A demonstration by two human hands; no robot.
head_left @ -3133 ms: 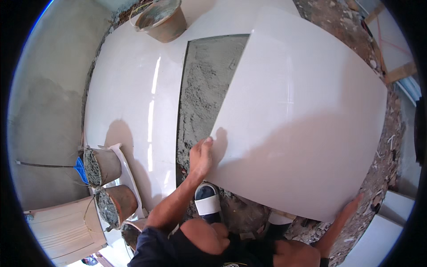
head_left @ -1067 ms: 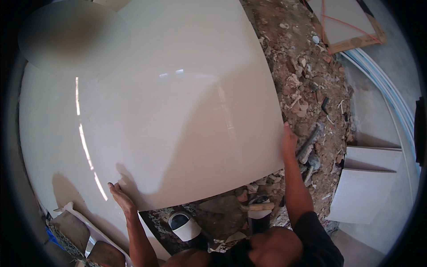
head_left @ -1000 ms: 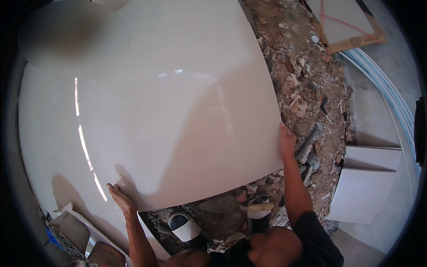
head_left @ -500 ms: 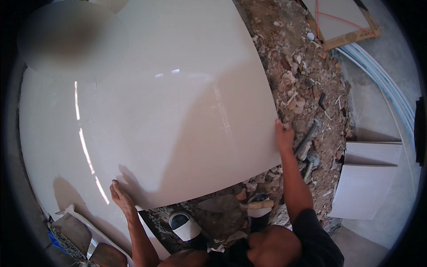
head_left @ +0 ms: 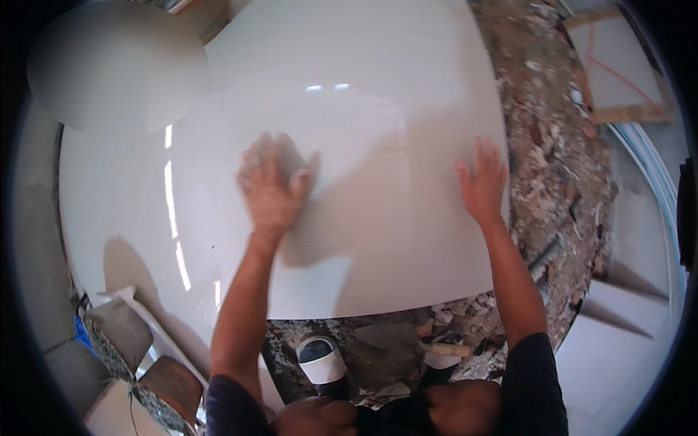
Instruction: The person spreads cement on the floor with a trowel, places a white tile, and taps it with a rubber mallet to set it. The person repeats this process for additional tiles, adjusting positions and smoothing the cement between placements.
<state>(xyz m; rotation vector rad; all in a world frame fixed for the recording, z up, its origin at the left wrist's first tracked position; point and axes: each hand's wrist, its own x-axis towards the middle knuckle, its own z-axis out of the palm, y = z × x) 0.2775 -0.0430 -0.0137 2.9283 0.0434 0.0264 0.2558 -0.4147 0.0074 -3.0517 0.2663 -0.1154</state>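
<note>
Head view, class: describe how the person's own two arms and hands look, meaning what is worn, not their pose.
Both forearms are bare, with no gloves, watch or rings visible on the left hand or the right hand. Short black sleeves cover the upper arms. The left hand is motion-blurred, so its fine detail cannot be made out.

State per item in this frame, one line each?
Large glossy white floor tile: lying flat, both palms on top.
Left hand: open, fingers spread, pressed on the tile, motion-blurred.
Right hand: open, flat near the tile's right edge.
Grey mortar-caked buckets: standing at lower left, caked with mortar.
Brick-and-mortar rubble: loose, strewn beside the tile's right edge.
</note>
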